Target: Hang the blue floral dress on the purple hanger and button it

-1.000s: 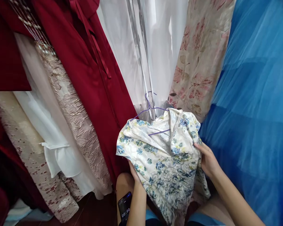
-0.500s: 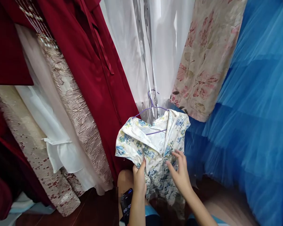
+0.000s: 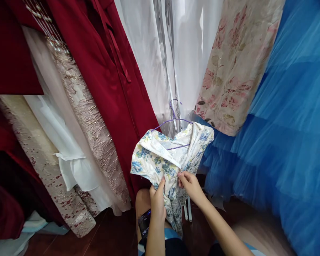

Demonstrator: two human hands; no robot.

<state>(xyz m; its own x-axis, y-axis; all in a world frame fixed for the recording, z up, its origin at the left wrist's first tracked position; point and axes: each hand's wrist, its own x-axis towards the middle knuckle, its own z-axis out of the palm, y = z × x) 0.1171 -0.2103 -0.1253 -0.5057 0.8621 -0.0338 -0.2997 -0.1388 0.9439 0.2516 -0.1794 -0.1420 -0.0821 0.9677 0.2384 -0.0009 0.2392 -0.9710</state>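
A white dress with blue and yellow flowers (image 3: 160, 160) hangs in front of me on a purple wire hanger (image 3: 164, 124). Its neckline gapes, so the pale lining shows. My left hand (image 3: 158, 199) grips the dress at its left side, thumb in front and the other fingers hidden behind the cloth. With thumb and fingers together, my right hand (image 3: 189, 183) pinches the front of the dress just below the neckline. The lower part of the dress hangs narrow and gathered between my forearms.
Dark red garments (image 3: 117, 89) and a pink textured dress (image 3: 93, 135) hang to the left. Behind are white cloth (image 3: 192, 64) and silvery strips (image 3: 170, 78). A pink-flowered garment (image 3: 229, 85) and blue tulle (image 3: 282, 149) hang at right. A phone (image 3: 144, 224) lies on my leg.
My right hand has moved left and closed its fingers on the dress front. The dress's right side has swung inward, and its lower part looks narrower. My left hand keeps its hold.
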